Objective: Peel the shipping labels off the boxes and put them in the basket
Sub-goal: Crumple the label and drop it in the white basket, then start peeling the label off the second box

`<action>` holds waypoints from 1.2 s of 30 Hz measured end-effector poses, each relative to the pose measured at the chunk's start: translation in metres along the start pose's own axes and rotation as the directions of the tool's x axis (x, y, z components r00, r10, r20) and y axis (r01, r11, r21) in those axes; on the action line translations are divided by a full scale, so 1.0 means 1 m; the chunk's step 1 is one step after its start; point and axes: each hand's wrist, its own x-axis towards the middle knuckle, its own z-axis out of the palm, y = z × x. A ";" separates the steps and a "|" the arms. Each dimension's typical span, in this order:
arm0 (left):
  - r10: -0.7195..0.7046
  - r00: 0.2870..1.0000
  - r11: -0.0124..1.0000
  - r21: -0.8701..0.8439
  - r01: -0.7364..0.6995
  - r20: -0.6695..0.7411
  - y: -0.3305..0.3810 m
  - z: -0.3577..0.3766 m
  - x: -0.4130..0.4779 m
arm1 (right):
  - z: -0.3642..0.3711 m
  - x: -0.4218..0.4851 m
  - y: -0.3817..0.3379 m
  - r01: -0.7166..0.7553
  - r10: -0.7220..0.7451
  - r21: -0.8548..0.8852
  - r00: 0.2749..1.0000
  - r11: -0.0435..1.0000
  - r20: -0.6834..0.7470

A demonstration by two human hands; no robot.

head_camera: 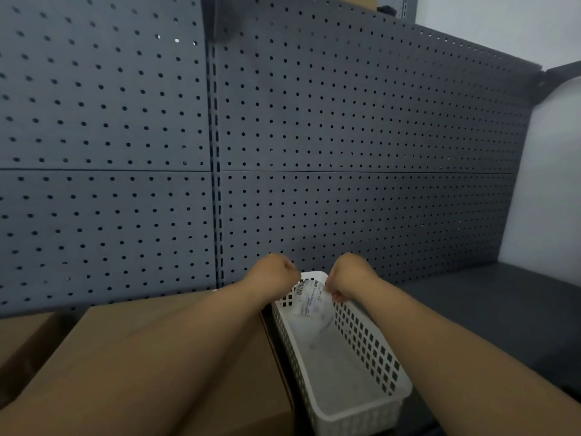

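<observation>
Both hands, left hand (pixel 276 272) and right hand (pixel 347 276), pinch a peeled label (pixel 309 297) over the far end of the white basket (pixel 371 350), beside a cardboard box (pixel 176 357). The label looks thin, limp and probably sticky-backed, best held by its edges

Looks like a stockroom or shop backroom: grey pegboard shelving panels (pixel 345 136), dark shelf (pixel 503 309), plain cardboard boxes (pixel 176 357) stacked alongside.
</observation>
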 end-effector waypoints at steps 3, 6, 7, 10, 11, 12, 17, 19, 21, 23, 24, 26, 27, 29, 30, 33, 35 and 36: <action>0.008 1.000 1.000 0.000 -0.008 -0.005 0.000 0.000 0.001 | -0.002 -0.002 0.002 0.037 -0.036 -0.032 0.999 0.999 0.005; 0.009 1.000 1.000 -0.003 -0.009 -0.007 0.000 0.000 0.001 | -0.002 -0.002 0.006 0.043 -0.042 -0.071 0.999 0.997 0.010; 0.011 1.000 1.000 -0.003 -0.011 -0.008 0.000 0.000 0.001 | -0.003 -0.003 0.006 0.037 -0.036 -0.087 0.999 0.995 0.012; 0.019 1.000 1.000 -0.005 -0.019 -0.017 0.001 0.000 0.001 | -0.004 -0.003 0.005 0.040 -0.039 -0.106 0.999 0.994 0.010; 0.018 1.000 1.000 -0.005 -0.019 -0.017 0.002 0.000 0.000 | -0.005 -0.004 0.004 0.045 -0.044 -0.099 0.999 0.994 0.012; 0.018 1.000 1.000 -0.008 -0.019 -0.013 0.002 0.000 0.000 | -0.005 -0.005 0.004 0.050 -0.048 -0.098 0.999 0.994 0.018; 0.006 1.000 0.999 -0.038 -0.007 -0.022 0.001 -0.001 -0.003 | -0.010 -0.008 0.007 0.096 -0.095 -0.043 0.995 0.995 0.014; 0.001 0.999 0.999 -0.052 -0.003 -0.033 0.001 -0.002 -0.005 | -0.013 -0.010 0.007 0.116 -0.116 0.001 0.993 0.993 0.003; 0.003 0.999 0.999 -0.051 -0.005 -0.042 0.001 -0.004 -0.007 | -0.017 -0.014 0.006 0.130 -0.130 0.045 0.992 0.991 -0.002; 0.008 0.998 0.999 -0.046 -0.011 -0.064 0.001 -0.008 -0.011 | -0.020 -0.021 0.002 0.159 -0.158 0.065 0.987 0.985 -0.014; 0.014 0.996 0.999 -0.032 -0.017 -0.085 0.001 -0.010 -0.014 | -0.021 -0.026 -0.001 0.186 -0.184 0.073 0.982 0.980 -0.029; 0.036 0.989 0.999 0.025 -0.033 -0.147 -0.001 -0.017 -0.022 | -0.023 -0.036 -0.010 0.264 -0.260 0.070 0.964 0.962 -0.065; 0.051 0.982 0.997 0.073 -0.038 -0.181 -0.002 -0.021 -0.027 | -0.023 -0.043 -0.015 0.299 -0.294 0.057 0.952 0.952 -0.085; 0.080 0.967 0.981 0.191 -0.033 -0.241 -0.007 -0.030 -0.038 | -0.022 -0.058 -0.028 0.361 -0.359 0.000 0.927 0.933 -0.113; 0.091 0.959 0.966 0.256 -0.021 -0.267 -0.011 -0.035 -0.044 | -0.021 -0.064 -0.035 0.388 -0.389 -0.033 0.913 0.921 -0.120; 0.128 0.940 0.899 0.437 0.024 -0.315 -0.025 -0.052 -0.067 | -0.014 -0.078 -0.055 0.443 -0.452 -0.092 0.884 0.892 -0.122; 0.142 0.928 0.853 0.518 0.062 -0.345 -0.036 -0.064 -0.085 | -0.006 -0.087 -0.068 0.471 -0.483 -0.120 0.869 0.874 -0.111; 0.144 0.922 0.828 0.555 0.086 -0.359 -0.042 -0.071 -0.093 | -0.002 -0.092 -0.076 0.482 -0.496 -0.134 0.862 0.866 -0.103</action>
